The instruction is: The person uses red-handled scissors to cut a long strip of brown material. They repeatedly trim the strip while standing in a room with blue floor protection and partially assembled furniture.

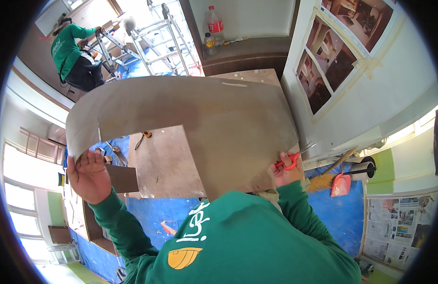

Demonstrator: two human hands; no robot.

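A large, thin, brown-grey sheet (pixel 238 128) with a rectangular notch in its near edge spreads before me, its left end curving down. My left hand (pixel 93 177), palm up, holds that left end at its edge, the thumb on one side and the fingers on the other. My right hand (pixel 286 175) is closed around red-handled scissors (pixel 291 162) at the sheet's right edge. Their blades point away to the right. Beneath the sheet is a brown board surface (pixel 162 163), seen through the notch. An orange-and-black hand tool (pixel 144 137) lies on it.
A co-worker in green (pixel 74 52) stands at the far left by metal ladders (pixel 167 42). Bottles (pixel 215 26) stand in a niche. At right are a wall with taped pictures (pixel 325 61), a broom (pixel 323 182) and a red dustpan (pixel 341 184). Blue sheeting (pixel 339 217) covers the floor.
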